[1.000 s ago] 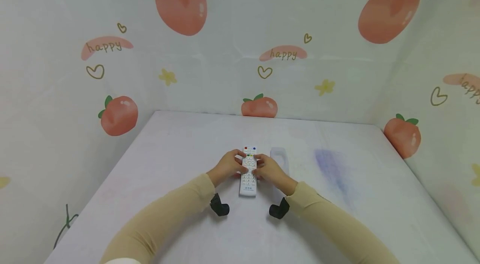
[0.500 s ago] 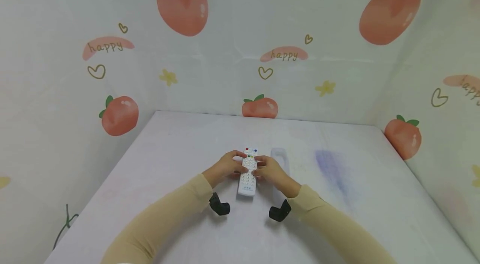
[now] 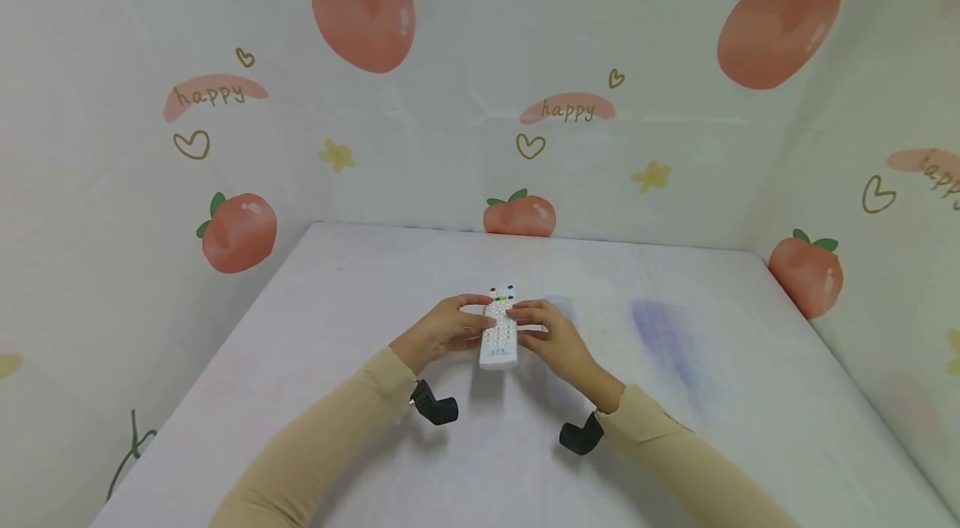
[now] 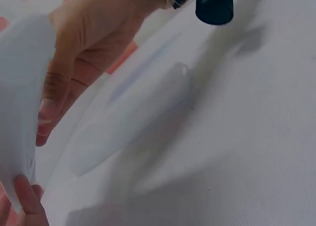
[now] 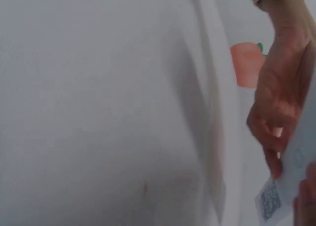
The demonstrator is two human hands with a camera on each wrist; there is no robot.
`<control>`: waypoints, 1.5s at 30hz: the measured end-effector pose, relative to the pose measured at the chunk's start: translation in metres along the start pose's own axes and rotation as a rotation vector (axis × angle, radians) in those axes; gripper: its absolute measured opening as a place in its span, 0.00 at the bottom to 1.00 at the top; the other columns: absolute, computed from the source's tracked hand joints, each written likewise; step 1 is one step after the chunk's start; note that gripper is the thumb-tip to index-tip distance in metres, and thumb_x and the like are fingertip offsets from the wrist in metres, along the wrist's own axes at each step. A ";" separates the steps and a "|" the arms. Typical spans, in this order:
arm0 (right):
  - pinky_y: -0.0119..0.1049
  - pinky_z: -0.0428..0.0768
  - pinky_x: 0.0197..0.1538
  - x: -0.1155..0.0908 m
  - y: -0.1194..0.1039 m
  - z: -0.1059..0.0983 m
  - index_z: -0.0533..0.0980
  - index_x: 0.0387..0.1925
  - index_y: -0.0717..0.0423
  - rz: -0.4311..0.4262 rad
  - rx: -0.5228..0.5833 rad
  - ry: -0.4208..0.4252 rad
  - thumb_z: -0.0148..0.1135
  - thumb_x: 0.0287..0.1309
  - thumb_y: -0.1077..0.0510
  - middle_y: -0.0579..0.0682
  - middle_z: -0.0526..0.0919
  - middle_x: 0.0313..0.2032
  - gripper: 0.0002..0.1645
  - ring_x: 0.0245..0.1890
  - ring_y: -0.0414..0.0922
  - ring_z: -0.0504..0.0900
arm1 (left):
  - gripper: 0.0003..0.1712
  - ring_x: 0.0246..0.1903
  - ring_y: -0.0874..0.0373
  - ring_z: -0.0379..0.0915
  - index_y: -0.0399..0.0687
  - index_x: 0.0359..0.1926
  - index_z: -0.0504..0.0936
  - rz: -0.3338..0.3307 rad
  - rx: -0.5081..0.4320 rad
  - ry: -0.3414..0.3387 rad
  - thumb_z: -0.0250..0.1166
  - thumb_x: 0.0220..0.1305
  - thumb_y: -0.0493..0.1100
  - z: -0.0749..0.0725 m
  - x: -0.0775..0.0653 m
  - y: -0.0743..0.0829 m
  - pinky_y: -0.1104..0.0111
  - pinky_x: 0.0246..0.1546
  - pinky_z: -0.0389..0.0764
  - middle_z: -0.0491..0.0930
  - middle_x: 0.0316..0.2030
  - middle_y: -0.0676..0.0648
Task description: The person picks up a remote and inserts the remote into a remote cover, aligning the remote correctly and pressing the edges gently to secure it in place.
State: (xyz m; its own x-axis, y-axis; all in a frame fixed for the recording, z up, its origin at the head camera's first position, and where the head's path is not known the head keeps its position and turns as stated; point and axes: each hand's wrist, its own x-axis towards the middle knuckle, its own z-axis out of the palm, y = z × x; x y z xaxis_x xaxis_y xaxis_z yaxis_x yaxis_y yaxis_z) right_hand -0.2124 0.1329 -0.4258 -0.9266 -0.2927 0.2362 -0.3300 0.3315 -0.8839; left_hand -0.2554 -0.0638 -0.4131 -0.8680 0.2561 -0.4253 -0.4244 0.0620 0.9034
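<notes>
white remote (image 3: 498, 346) is held above the table (image 3: 360, 282), left of a translucent piece (image 4: 136, 119). the left hand (image 3: 441, 330) pinches it; the right hand (image 3: 559, 343) touches its other edge, though whether it grips cannot be told. the step seems a two-handed raised hold; the next move probably calls for a steady left grip.

A long white plastic remote control (image 3: 498, 347) blocks the gap between left grip (image 3: 440, 330) and right grip (image 3: 562, 351). A translucent pale case (image 3: 567, 307) lies partly behind the right grip. Two black wrist cameras (image 3: 438, 409) narrow the space between tan sleeves (image 3: 330, 432); outside both, the white table (image 3: 765, 395) offers free room.
</notes>
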 end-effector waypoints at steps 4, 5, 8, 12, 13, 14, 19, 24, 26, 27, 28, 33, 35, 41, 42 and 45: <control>0.38 0.82 0.50 -0.003 -0.001 -0.004 0.80 0.48 0.66 -0.145 -0.046 0.044 0.67 0.49 0.74 0.61 0.77 0.52 0.21 0.53 0.58 0.78 | 0.25 0.38 0.56 0.79 0.43 0.60 0.75 -0.003 -0.022 -0.043 0.67 0.61 0.35 0.001 -0.005 0.002 0.66 0.39 0.82 0.77 0.53 0.39; 0.38 0.83 0.50 -0.003 0.000 -0.005 0.80 0.47 0.65 -0.175 -0.073 0.061 0.68 0.48 0.73 0.60 0.79 0.51 0.20 0.52 0.57 0.79 | 0.25 0.38 0.55 0.80 0.43 0.60 0.75 -0.004 -0.030 -0.051 0.66 0.61 0.35 0.001 -0.006 0.003 0.66 0.39 0.83 0.77 0.52 0.39; 0.42 0.82 0.52 -0.002 0.006 -0.008 0.82 0.45 0.59 -0.253 -0.150 0.115 0.70 0.46 0.69 0.54 0.82 0.47 0.19 0.51 0.52 0.80 | 0.23 0.39 0.55 0.78 0.40 0.59 0.76 0.006 -0.051 -0.080 0.65 0.63 0.36 0.002 -0.008 0.004 0.68 0.38 0.82 0.77 0.52 0.40; 0.42 0.80 0.54 -0.002 0.006 -0.009 0.82 0.44 0.57 -0.299 -0.127 0.153 0.69 0.48 0.67 0.52 0.82 0.45 0.17 0.50 0.50 0.80 | 0.20 0.40 0.56 0.77 0.34 0.57 0.76 0.040 -0.059 -0.101 0.62 0.66 0.38 0.004 -0.010 0.006 0.69 0.41 0.82 0.77 0.52 0.41; 0.41 0.80 0.55 -0.001 0.006 -0.009 0.82 0.44 0.57 -0.303 -0.105 0.156 0.68 0.49 0.67 0.52 0.82 0.44 0.17 0.50 0.51 0.80 | 0.20 0.40 0.56 0.77 0.32 0.56 0.76 0.054 -0.054 -0.102 0.62 0.67 0.38 0.005 -0.011 0.006 0.68 0.42 0.82 0.77 0.51 0.41; 0.40 0.80 0.55 -0.001 0.007 -0.008 0.82 0.44 0.58 -0.301 -0.081 0.160 0.68 0.50 0.67 0.52 0.81 0.44 0.16 0.50 0.51 0.80 | 0.20 0.40 0.57 0.77 0.31 0.56 0.76 0.069 -0.044 -0.099 0.62 0.67 0.39 0.005 -0.012 0.006 0.68 0.43 0.82 0.78 0.50 0.41; 0.37 0.80 0.54 0.002 0.006 -0.008 0.81 0.44 0.62 -0.265 -0.027 0.211 0.67 0.50 0.67 0.54 0.80 0.42 0.16 0.49 0.51 0.81 | 0.19 0.47 0.55 0.77 0.29 0.55 0.77 0.171 -0.010 -0.104 0.58 0.70 0.39 0.004 -0.015 0.005 0.66 0.51 0.80 0.77 0.54 0.39; 0.38 0.82 0.51 0.004 0.002 -0.008 0.79 0.43 0.67 -0.196 -0.024 0.264 0.64 0.53 0.72 0.61 0.81 0.43 0.13 0.47 0.51 0.82 | 0.19 0.57 0.47 0.75 0.27 0.57 0.75 0.253 -0.032 -0.136 0.57 0.69 0.35 0.002 -0.016 0.001 0.63 0.57 0.76 0.74 0.59 0.35; 0.39 0.82 0.51 0.005 0.001 -0.008 0.79 0.44 0.68 -0.144 -0.020 0.270 0.63 0.55 0.72 0.63 0.81 0.44 0.13 0.48 0.52 0.82 | 0.19 0.57 0.48 0.75 0.29 0.57 0.76 0.275 -0.006 -0.128 0.60 0.67 0.35 0.002 -0.015 -0.001 0.64 0.56 0.77 0.76 0.58 0.36; 0.39 0.82 0.51 0.005 0.000 -0.008 0.79 0.44 0.68 -0.113 -0.020 0.271 0.63 0.56 0.70 0.63 0.82 0.45 0.12 0.48 0.52 0.82 | 0.19 0.56 0.48 0.76 0.29 0.56 0.77 0.296 0.016 -0.124 0.61 0.66 0.35 0.003 -0.015 -0.001 0.63 0.56 0.77 0.77 0.56 0.36; 0.39 0.82 0.51 0.006 0.000 -0.008 0.79 0.45 0.67 -0.078 -0.013 0.272 0.63 0.57 0.68 0.62 0.82 0.45 0.12 0.48 0.52 0.82 | 0.19 0.55 0.49 0.77 0.29 0.55 0.77 0.310 0.030 -0.118 0.63 0.65 0.34 0.003 -0.015 -0.001 0.63 0.55 0.78 0.78 0.54 0.37; 0.35 0.83 0.48 0.007 -0.002 -0.008 0.79 0.47 0.62 0.052 0.070 0.256 0.65 0.59 0.60 0.59 0.83 0.47 0.15 0.44 0.48 0.84 | 0.17 0.47 0.53 0.81 0.27 0.51 0.78 0.374 0.052 -0.068 0.64 0.62 0.32 0.008 -0.014 0.000 0.63 0.49 0.81 0.81 0.49 0.36; 0.35 0.84 0.45 0.007 -0.002 -0.007 0.78 0.48 0.63 0.074 0.112 0.245 0.65 0.60 0.60 0.60 0.82 0.48 0.16 0.40 0.46 0.84 | 0.16 0.43 0.55 0.82 0.27 0.50 0.79 0.372 0.051 -0.042 0.64 0.63 0.32 0.009 -0.014 0.000 0.64 0.47 0.83 0.81 0.48 0.36; 0.39 0.85 0.41 0.008 0.000 -0.008 0.71 0.60 0.62 0.094 0.195 0.183 0.63 0.61 0.65 0.64 0.77 0.51 0.26 0.39 0.44 0.84 | 0.15 0.32 0.62 0.81 0.33 0.48 0.82 0.309 0.069 0.029 0.66 0.62 0.37 0.011 -0.011 0.000 0.70 0.39 0.84 0.83 0.43 0.41; 0.39 0.85 0.41 0.008 0.000 -0.009 0.69 0.63 0.60 0.097 0.206 0.173 0.63 0.60 0.66 0.65 0.76 0.51 0.29 0.39 0.45 0.84 | 0.15 0.31 0.63 0.80 0.33 0.48 0.82 0.295 0.064 0.037 0.66 0.62 0.37 0.011 -0.011 0.000 0.71 0.38 0.84 0.83 0.41 0.42; 0.40 0.85 0.41 0.009 0.003 -0.010 0.63 0.69 0.55 0.119 0.244 0.151 0.63 0.58 0.69 0.67 0.76 0.52 0.38 0.39 0.44 0.84 | 0.15 0.26 0.64 0.78 0.33 0.47 0.83 0.281 0.072 0.055 0.66 0.63 0.40 0.012 -0.010 -0.001 0.73 0.34 0.83 0.83 0.34 0.46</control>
State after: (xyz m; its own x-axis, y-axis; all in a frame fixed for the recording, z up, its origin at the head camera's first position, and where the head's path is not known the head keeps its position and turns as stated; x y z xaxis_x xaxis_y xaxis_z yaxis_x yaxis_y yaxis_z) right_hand -0.2231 0.1401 -0.4221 -0.9784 -0.1223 0.1666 -0.1817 0.1252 -0.9753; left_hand -0.2437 -0.0546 -0.4088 -0.9625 0.2204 -0.1582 -0.1474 0.0650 0.9869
